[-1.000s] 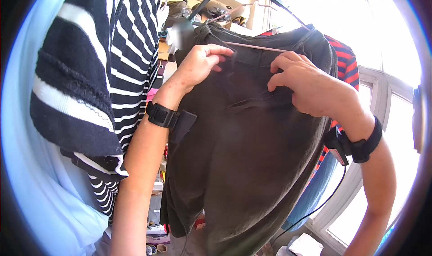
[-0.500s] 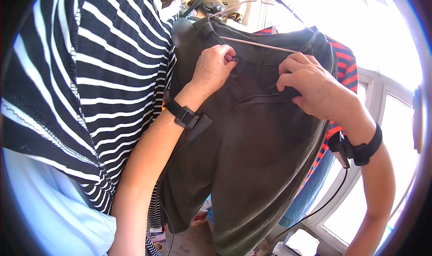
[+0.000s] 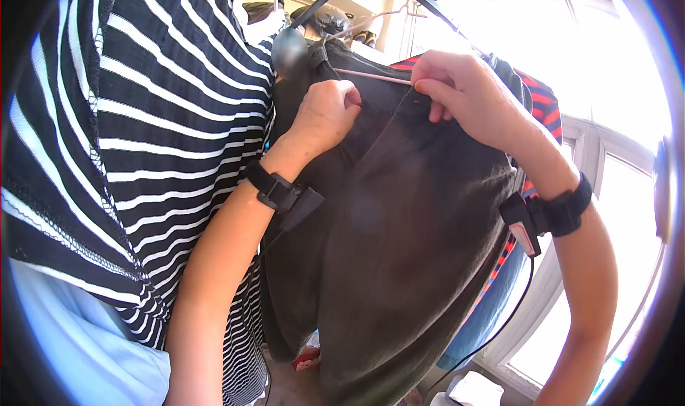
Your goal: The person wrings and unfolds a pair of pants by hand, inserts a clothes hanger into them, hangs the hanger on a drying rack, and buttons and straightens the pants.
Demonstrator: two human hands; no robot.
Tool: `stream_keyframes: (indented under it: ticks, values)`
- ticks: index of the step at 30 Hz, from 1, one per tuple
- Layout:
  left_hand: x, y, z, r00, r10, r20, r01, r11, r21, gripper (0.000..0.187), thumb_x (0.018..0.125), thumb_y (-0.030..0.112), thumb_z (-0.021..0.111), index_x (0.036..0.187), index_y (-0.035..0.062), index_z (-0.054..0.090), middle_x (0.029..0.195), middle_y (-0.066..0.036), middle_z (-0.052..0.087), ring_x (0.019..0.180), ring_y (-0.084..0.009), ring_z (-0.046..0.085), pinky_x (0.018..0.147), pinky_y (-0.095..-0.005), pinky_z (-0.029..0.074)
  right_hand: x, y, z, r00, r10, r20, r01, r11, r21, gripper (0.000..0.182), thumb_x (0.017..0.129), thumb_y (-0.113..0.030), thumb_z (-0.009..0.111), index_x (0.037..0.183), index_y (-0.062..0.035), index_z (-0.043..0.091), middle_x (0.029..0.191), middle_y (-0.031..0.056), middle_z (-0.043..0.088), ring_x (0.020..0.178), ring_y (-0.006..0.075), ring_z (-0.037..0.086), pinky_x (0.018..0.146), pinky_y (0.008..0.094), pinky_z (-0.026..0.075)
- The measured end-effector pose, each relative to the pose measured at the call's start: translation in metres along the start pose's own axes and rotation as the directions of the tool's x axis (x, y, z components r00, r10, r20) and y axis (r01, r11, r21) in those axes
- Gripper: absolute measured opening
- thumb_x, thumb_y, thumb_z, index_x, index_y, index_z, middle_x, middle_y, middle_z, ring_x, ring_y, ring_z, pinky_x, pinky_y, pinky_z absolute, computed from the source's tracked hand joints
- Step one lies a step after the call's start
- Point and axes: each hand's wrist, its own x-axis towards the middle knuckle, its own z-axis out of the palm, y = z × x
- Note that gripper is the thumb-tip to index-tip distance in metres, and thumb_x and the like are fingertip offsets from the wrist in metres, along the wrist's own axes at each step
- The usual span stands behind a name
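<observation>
Dark trousers [image 3: 399,213] hang in front of me from a pale pink wire hanger [image 3: 364,73]. My left hand [image 3: 325,117] is closed on the left side of the fly, just below the waistband. Higher up and to the right, my right hand [image 3: 457,85] pinches the other front edge of the trousers close to the hanger's bar. Between the two hands the fly gapes, and its edge runs down in a slanting line. Each wrist wears a black strap with a small device on it.
A black-and-white striped garment [image 3: 185,135] hangs close on the left, with light blue cloth [image 3: 85,335] below it. Behind the trousers are a red-and-navy striped garment [image 3: 546,110] and blue cloth [image 3: 474,327]. A bright window [image 3: 628,185] is at the right.
My right hand has moved up and left, drawing the trousers' front edge toward the hanger bar. My left hand has shifted slightly left and down. The fly now gapes more.
</observation>
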Motion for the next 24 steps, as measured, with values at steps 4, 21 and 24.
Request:
stream_keyframes:
  ticks: [4,21,24]
  values:
    - [0.014,0.008,-0.018,0.984,-0.148,0.102,0.176,0.913,-0.369,0.01,0.09,0.01,0.065,0.091,0.0007,0.068,0.079,-0.006,0.068,0.073,-0.0127,0.065,0.066,-0.027,0.053,0.023,0.031,0.002,0.96,-0.281,-0.007,0.28,0.96,-0.006,0.015,0.088,0.001,0.06,0.103,0.0013,0.065,0.082,0.0027,0.065,0.082,0.0106,0.061,0.074,0.0248,0.05]
    - [0.055,0.019,-0.014,0.989,-0.145,-0.03,0.11,0.857,-0.504,0.022,0.087,0.013,0.072,0.101,-0.0037,0.071,0.089,-0.005,0.071,0.072,-0.007,0.06,0.063,-0.025,0.049,0.074,-0.007,0.011,0.98,-0.181,-0.079,0.178,0.983,-0.05,0.011,0.083,-0.006,0.068,0.093,-0.0068,0.073,0.086,0.003,0.068,0.06,0.0074,0.06,0.059,0.0243,0.048]
    - [0.052,0.021,-0.016,0.981,-0.192,0.007,0.146,0.724,-0.674,0.024,0.089,0.014,0.072,0.107,-0.0016,0.072,0.092,-0.005,0.072,0.073,-0.0058,0.061,0.063,-0.0229,0.049,0.088,0.001,0.01,0.986,-0.128,-0.103,0.114,0.984,-0.137,0.011,0.084,-0.012,0.071,0.094,-0.0081,0.072,0.093,0.0062,0.07,0.063,0.0122,0.068,0.066,0.0294,0.054]
